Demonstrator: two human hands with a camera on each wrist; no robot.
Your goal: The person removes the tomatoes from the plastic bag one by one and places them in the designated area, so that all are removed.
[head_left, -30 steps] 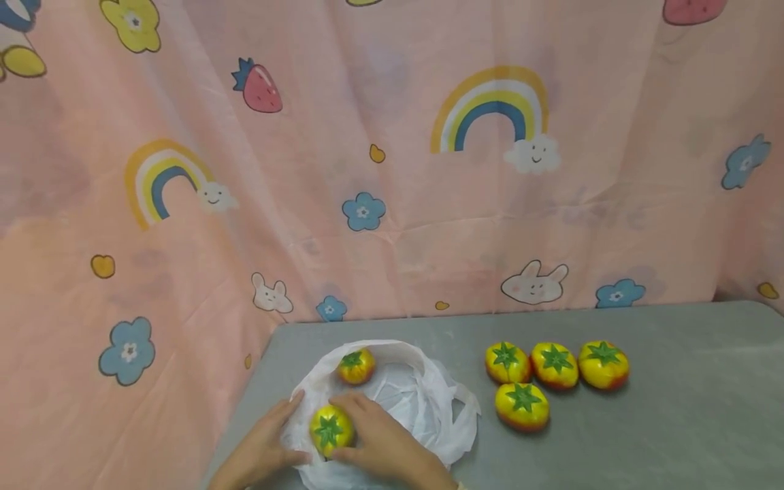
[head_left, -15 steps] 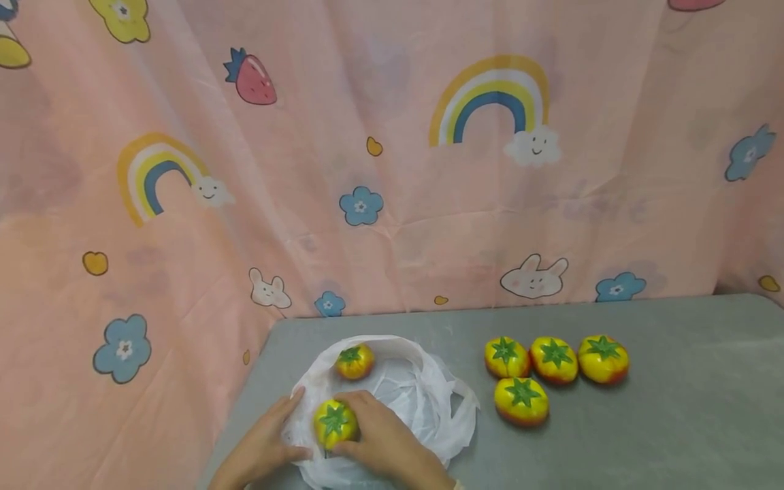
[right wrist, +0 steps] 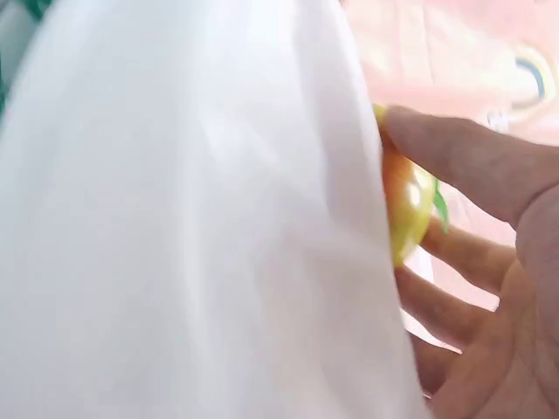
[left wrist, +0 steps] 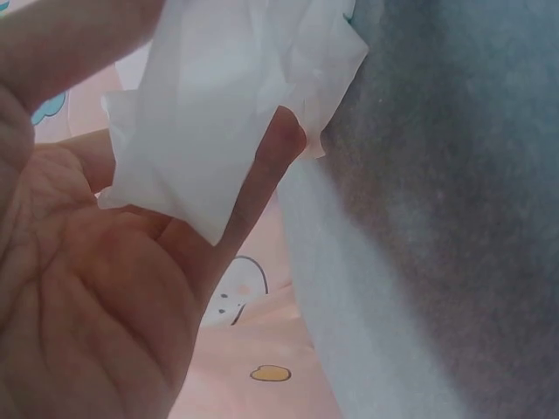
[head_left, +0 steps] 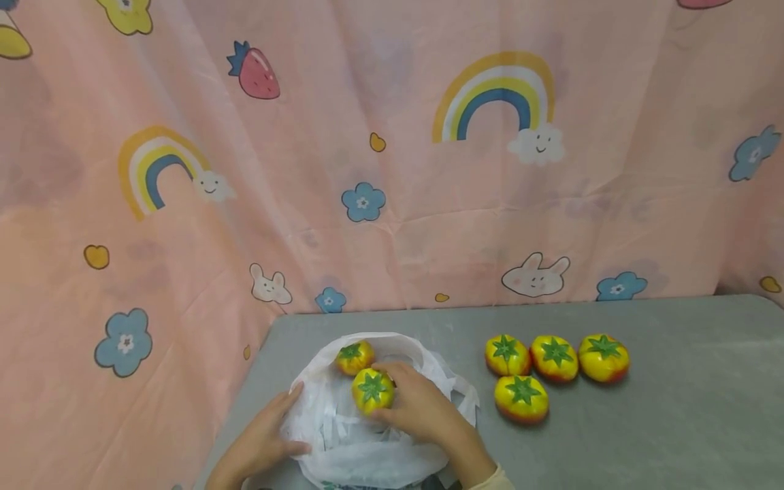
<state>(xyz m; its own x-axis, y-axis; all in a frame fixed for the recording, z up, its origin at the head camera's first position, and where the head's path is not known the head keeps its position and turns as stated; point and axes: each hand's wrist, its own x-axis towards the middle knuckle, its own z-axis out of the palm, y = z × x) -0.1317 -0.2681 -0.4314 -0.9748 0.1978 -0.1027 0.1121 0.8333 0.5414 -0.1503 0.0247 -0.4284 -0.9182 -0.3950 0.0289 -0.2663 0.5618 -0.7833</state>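
Observation:
A white plastic bag lies with its mouth spread wide at the left of the grey table. My left hand holds the bag's left side, thumb at the front and fingers along the rim; in the left wrist view thin white plastic lies against the fingers. My right hand grips a yellow toy persimmon with a green star-shaped leaf, over the bag's opening. Another toy persimmon sits inside by the back rim. In the right wrist view the bag hides part of the held persimmon.
Right of the bag stand several more toy persimmons, three in a back row and one in front. The grey table runs up to a pink printed curtain behind. A bag handle loops out rightward.
My right hand has carried the persimmon from the bag's front left toward the back and right, close to the other one inside. The left hand stays at the bag's side.

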